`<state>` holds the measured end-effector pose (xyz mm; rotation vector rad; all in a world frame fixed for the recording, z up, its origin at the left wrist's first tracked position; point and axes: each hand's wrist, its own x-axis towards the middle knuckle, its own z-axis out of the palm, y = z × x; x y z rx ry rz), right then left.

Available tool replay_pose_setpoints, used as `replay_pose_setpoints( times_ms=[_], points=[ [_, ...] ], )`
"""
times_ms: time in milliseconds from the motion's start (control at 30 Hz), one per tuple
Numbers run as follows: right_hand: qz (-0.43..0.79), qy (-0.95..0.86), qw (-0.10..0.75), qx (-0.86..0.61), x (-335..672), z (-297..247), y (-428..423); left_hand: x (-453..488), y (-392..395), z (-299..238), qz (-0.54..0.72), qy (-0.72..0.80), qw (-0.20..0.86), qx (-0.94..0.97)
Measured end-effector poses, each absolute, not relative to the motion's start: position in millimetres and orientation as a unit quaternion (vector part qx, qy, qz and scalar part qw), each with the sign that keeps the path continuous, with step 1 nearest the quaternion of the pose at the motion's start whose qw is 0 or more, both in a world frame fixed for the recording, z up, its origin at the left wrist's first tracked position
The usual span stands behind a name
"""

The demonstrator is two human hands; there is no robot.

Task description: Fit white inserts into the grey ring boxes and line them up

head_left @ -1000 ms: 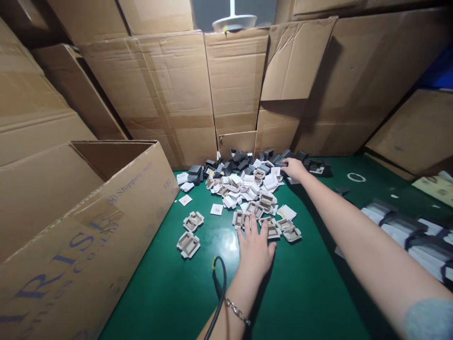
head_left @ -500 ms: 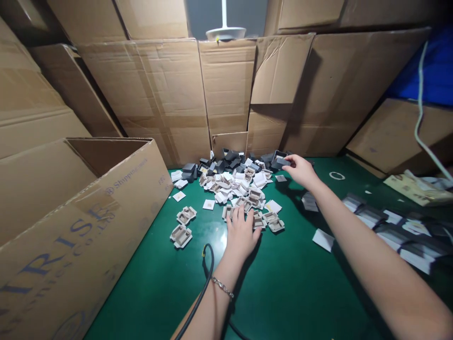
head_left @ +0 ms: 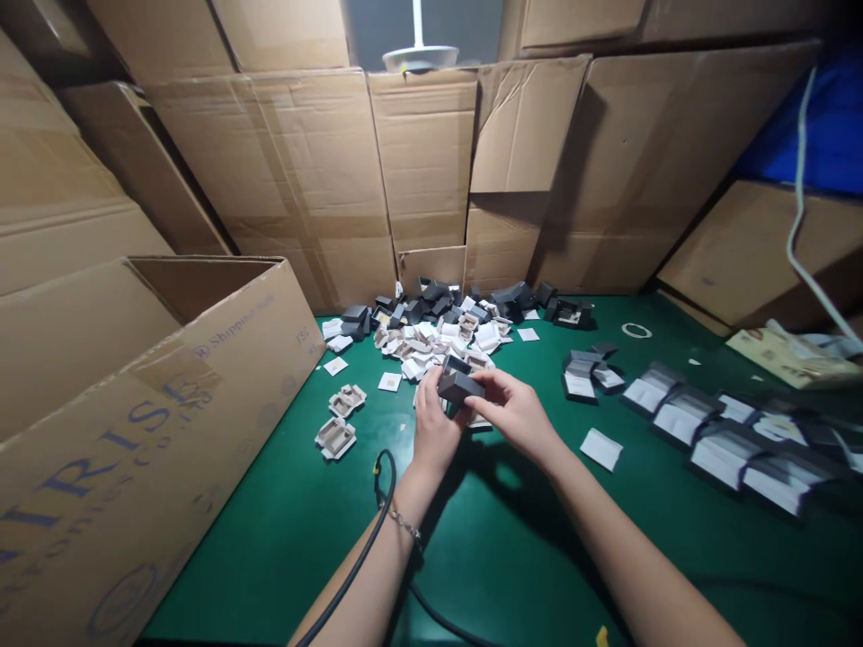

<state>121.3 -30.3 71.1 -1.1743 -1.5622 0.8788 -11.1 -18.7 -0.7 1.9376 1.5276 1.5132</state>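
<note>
A small dark grey box [head_left: 461, 386] is held above the green table, between both hands. My left hand [head_left: 433, 422] grips its left side, fingers curled round it. From the right, my right hand [head_left: 516, 409] pinches the same box near its edge. Behind the hands spreads a pile of white and grey cardboard inserts [head_left: 422, 341]. More dark boxes [head_left: 431, 305] are heaped at the back, against the cartons. Two folded inserts [head_left: 335, 438] lie left of my hands. The inside of the held box is mostly hidden.
A large open shipping carton [head_left: 235, 359] stands on the left. Open dark boxes with white inserts [head_left: 718, 449] sit in rows at the right. A black cable [head_left: 357, 593] crosses my left forearm. Stacked cartons [head_left: 324, 180] wall off the back of the green table [head_left: 283, 539].
My right hand has come back from the rear pile with a dark box. My left hand has left the inserts and now holds that box too.
</note>
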Motion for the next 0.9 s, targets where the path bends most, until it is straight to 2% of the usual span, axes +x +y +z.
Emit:
replay_pose_setpoints(
  times_ms=[267, 400, 533, 700, 900],
  points=[
    [0.447, -0.567, 0.519, -0.458, 126, 59, -31, -9, -21, 5, 0.537, 0.536, 0.198, 0.621],
    [0.397, -0.545, 0.564, -0.477, 128, 52, -28, -7, -17, 7, 0.54, 0.559, 0.272, 0.567],
    [0.32, -0.547, 0.559, -0.534, 129, 42, -26, -7, -15, 6, 0.557, 0.557, 0.321, 0.526],
    [0.209, -0.613, 0.513, -0.564, 131, 29, -25, -9, -15, 7, 0.596, 0.571, 0.301, 0.477],
    [0.08, -0.729, 0.386, -0.56, 138, 14, -23, -22, -7, 17, 0.682, 0.601, 0.233, 0.345]
  ],
)
